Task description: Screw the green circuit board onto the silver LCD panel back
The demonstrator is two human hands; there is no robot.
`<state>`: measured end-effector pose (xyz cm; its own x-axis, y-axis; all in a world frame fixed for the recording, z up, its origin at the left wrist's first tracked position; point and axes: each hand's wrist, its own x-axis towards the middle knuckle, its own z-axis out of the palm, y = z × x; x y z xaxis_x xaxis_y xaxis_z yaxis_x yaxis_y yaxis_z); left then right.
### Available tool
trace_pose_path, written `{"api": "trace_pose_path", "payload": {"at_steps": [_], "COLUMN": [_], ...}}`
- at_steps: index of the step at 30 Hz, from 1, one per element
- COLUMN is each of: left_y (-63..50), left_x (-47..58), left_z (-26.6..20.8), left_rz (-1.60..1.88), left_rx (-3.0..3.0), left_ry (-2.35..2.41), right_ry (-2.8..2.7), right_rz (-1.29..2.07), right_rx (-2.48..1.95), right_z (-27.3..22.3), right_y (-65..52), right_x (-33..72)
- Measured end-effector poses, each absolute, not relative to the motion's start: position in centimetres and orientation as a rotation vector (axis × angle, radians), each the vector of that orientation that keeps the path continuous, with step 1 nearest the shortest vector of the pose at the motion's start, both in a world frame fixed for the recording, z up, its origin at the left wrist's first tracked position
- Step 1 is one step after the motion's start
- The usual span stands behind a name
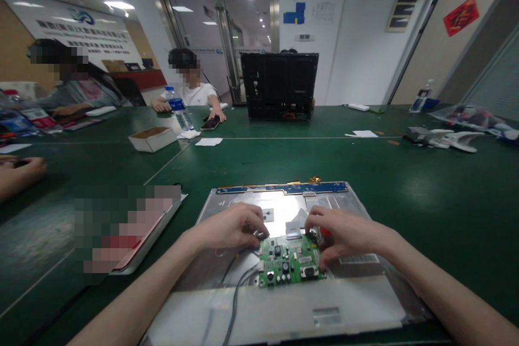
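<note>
A display panel lies flat before me with its metal back facing up. On its middle rests a green circuit board with small black and silver parts. My left hand is closed, with thumb and fingers pinching the board's far left corner. At the opposite edge, my right hand grips the far right corner, fingers curled over and thumb low along the side. A grey cable runs from the board's left side toward me. A flat ribbon cable meets its far edge. The fingertips partly hide both corners.
Left of the panel lies a pink-covered flat object, partly blurred out. Farther off are a white open box, a water bottle and a black monitor housing. Two people sit across the green table; another person's hand is at left.
</note>
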<state>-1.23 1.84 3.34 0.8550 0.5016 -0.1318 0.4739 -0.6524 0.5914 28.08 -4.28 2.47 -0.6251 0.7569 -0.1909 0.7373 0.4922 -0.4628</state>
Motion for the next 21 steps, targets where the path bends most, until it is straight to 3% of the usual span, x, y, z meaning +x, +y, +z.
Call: {"api": "trace_pose_path", "payload": {"at_steps": [21], "left_y": [1.49], "left_x": [-1.12], "left_z": [3.22], "left_rz": [0.049], "left_rx": [2.39], "left_ry": [0.727], "right_ry": [-2.622], "right_rz": [0.86], "right_rx": [-1.368], "right_z": [2.7], "right_y": [-4.31], "right_x": [27.42]}}
